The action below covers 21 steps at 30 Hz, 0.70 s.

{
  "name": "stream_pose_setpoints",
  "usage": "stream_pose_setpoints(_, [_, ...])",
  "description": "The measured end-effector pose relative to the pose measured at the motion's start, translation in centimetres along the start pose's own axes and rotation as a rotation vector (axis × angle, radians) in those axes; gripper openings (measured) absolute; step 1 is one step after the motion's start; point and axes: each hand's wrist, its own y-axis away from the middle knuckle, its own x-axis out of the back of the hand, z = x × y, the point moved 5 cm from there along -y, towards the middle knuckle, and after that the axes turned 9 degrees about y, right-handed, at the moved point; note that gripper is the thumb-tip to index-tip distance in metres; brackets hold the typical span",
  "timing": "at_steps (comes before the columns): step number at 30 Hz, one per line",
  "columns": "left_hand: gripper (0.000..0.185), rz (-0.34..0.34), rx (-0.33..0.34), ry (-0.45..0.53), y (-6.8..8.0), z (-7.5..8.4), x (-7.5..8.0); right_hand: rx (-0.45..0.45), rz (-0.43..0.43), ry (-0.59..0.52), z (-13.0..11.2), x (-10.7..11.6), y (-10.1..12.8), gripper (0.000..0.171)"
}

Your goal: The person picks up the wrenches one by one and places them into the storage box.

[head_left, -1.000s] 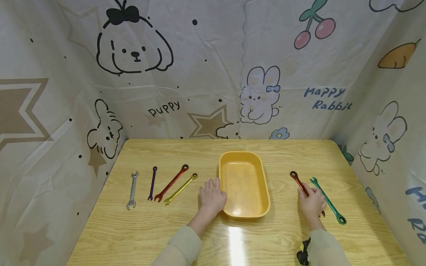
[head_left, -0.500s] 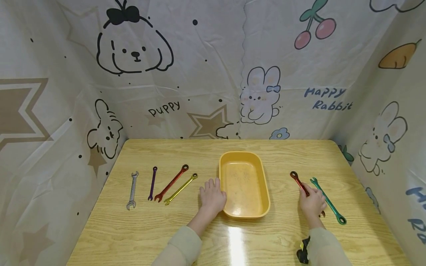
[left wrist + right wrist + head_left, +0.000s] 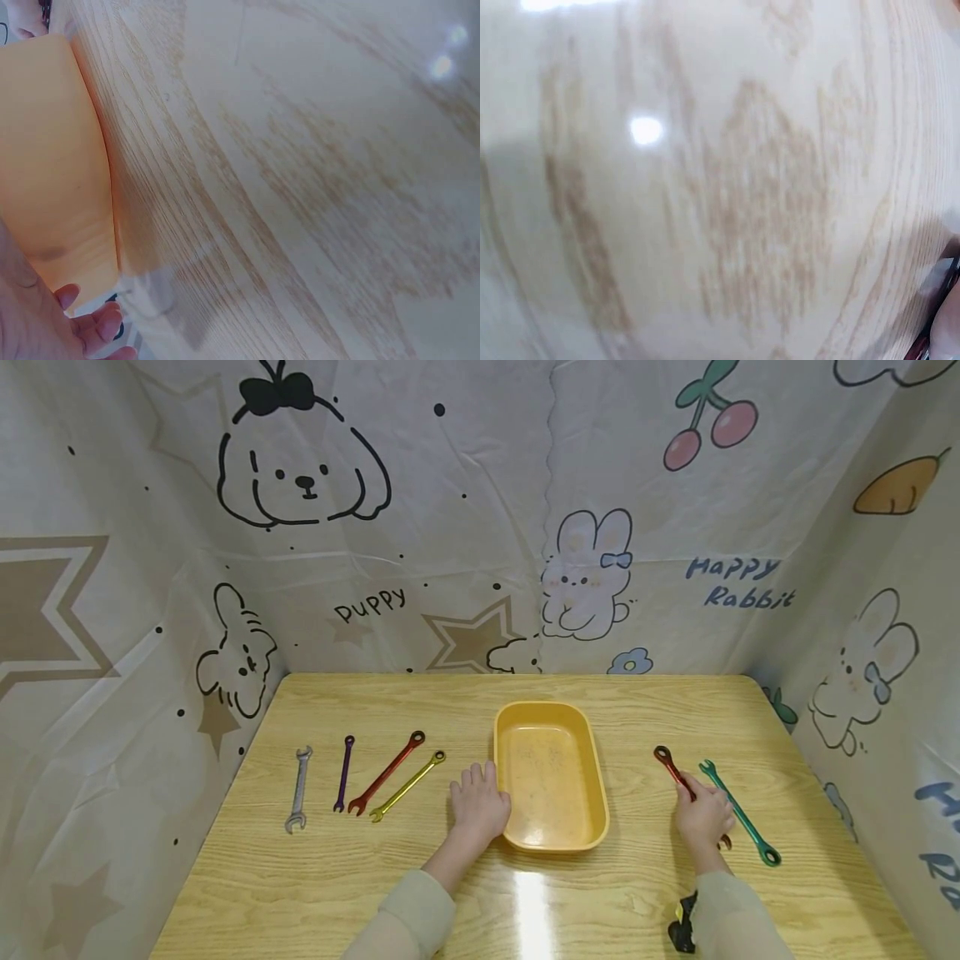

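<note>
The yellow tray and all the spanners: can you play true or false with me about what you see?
1. The yellow tray has a spanner in it. False: no tool lies inside it.
2. Four spanners lie in a row on the left of the tray. True: silver, purple, red and gold.
3. The right hand is on the dark red spanner. True: that tool runs under it.
4. The green spanner is being held. False: it lies on the table beside the right hand.
5. The left hand is far from the tray. False: it rests flat right against the tray's left side.
</note>
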Motion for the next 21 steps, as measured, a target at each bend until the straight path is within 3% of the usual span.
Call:
stream_pose_setpoints(8, [0.027, 0.000, 0.000, -0.003, 0.02, -0.01, -0.03, 0.020, 0.001, 0.037, -0.16, -0.12, -0.09, 0.032])
stream_pose_setpoints(21, [0.028, 0.022, -0.004, 0.001, 0.04, 0.05, 0.08, 0.058, -0.066, 0.099, -0.74, -0.23, -0.12, 0.034])
